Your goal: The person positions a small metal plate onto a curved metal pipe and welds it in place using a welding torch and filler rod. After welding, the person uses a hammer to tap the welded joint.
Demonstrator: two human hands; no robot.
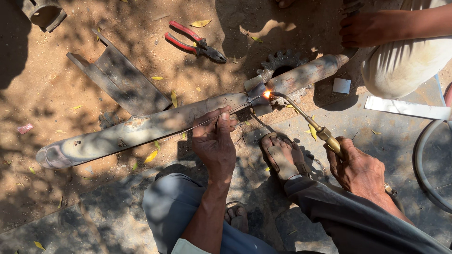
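Note:
A long grey metal exhaust pipe [141, 127] lies slantwise on the dirt, with a clamp-like joint [256, 94] near its middle. My right hand [358, 167] grips a brass gas torch [320, 130] whose tip burns with a bright orange flame [267, 94] at the joint. My left hand [214, 138] rests against the pipe and pinches a thin filler wire [197, 126] that points toward the flame. Another person's hand [372, 28] holds the pipe's far right end.
Red-handled pliers [195, 44] lie on the dirt behind the pipe. A dark angled metal plate [120, 77] sits to the left, a toothed gear [282, 63] under the pipe. My sandalled foot [282, 155] is planted near the joint. A hose [423, 164] curves at right.

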